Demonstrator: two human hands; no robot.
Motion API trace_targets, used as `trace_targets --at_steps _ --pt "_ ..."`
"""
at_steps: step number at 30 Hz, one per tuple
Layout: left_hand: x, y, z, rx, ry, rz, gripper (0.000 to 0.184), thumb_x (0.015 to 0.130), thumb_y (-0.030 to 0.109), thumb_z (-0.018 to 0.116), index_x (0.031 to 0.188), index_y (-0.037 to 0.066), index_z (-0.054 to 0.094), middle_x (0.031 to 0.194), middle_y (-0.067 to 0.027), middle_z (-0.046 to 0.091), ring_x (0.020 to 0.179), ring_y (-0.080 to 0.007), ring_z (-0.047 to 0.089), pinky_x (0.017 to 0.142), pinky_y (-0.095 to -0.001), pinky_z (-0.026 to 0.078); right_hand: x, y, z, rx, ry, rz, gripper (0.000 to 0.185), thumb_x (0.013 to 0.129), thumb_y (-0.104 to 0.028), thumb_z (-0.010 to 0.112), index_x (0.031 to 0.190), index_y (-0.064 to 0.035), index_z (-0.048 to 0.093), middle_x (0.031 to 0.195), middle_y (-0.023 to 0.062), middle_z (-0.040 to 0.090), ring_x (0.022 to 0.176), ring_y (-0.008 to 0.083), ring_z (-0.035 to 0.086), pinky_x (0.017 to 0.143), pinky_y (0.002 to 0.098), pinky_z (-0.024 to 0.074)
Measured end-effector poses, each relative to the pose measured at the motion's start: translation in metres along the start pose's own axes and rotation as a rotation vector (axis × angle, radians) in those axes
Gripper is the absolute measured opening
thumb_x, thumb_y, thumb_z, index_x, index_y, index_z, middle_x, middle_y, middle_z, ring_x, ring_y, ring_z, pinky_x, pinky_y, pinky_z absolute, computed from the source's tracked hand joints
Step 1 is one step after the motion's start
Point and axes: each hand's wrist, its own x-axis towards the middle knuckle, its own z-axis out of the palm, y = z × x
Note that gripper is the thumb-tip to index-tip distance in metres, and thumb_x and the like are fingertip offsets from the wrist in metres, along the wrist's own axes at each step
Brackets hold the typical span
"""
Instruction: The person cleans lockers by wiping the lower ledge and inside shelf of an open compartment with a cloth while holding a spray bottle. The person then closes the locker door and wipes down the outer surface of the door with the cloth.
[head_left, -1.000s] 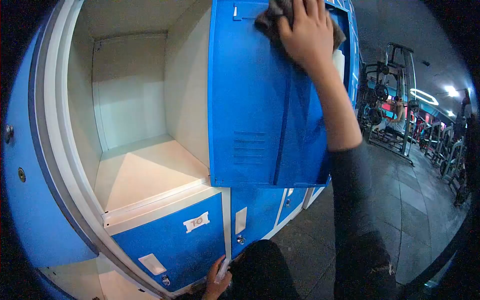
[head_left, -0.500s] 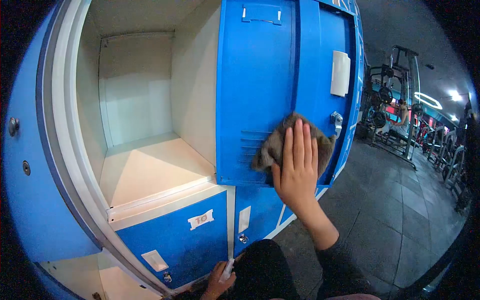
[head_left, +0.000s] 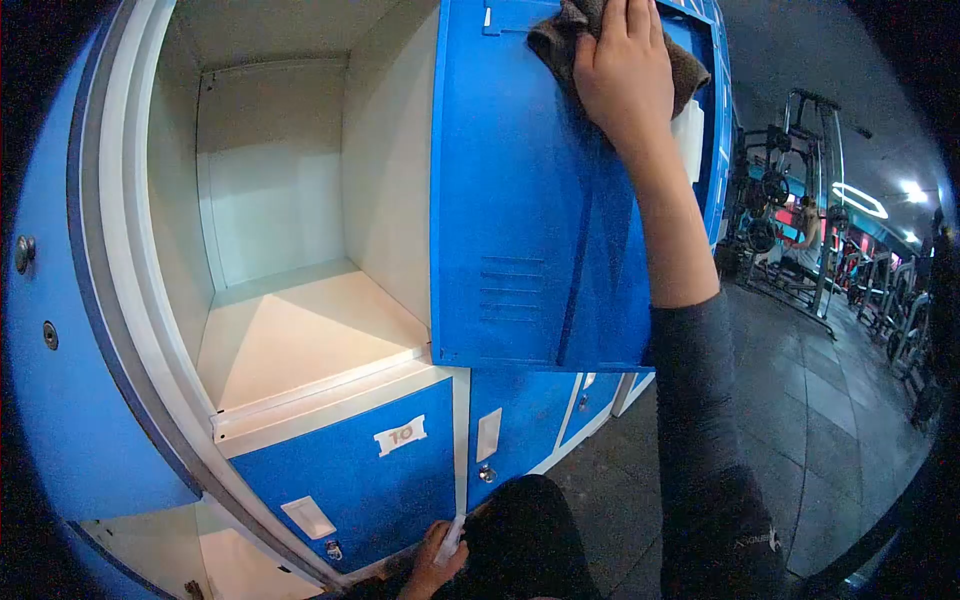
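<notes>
Near the top of the open blue locker door, my right hand presses a grey-brown cloth against the door's inner face. The cloth bunches out on both sides of the fingers. Low in the view, my left hand is closed around a small whitish object, beside the lower locker door. To the left of the open door is the locker's bare cream interior. My right forearm hides part of the door and its white handle plate.
Closed blue lockers, one with a number label, sit below. Another blue door stands at the far left. My dark-clothed knee is at the bottom. Gym machines and a seated person are at the right, on dark floor tiles.
My right hand has gone from the top of the door down to its vent slots and back up with the cloth. My left hand has hardly moved.
</notes>
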Motion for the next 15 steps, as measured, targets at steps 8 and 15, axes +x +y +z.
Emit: trace_targets --at_steps 8,15 --pt "0.008 0.024 -0.004 0.262 0.014 0.232 0.051 0.074 0.011 0.064 0.123 0.0 0.052 0.093 -0.0137 0.061 0.088 -0.0305 0.059 0.074 -0.0394 0.049 -0.09 -0.022 -0.038 0.0 -0.094 -0.061 0.063 0.081 -0.021 0.05 0.137 0.0041 0.035 0.145 0.0195 0.032 0.135 0.0341 0.03 0.108 0.0444 0.0264" --pt "-0.001 0.015 -0.006 0.257 0.044 0.232 0.046 0.075 0.01 0.062 0.119 -0.001 0.053 0.094 -0.0151 0.058 0.089 -0.0323 0.059 0.077 -0.0406 0.048 -0.206 -0.05 -0.109 0.013 -0.596 -0.087 0.063 0.081 -0.018 0.046 0.139 0.0034 0.034 0.149 0.0177 0.026 0.139 0.0336 0.022 0.111 0.0482 0.0176"
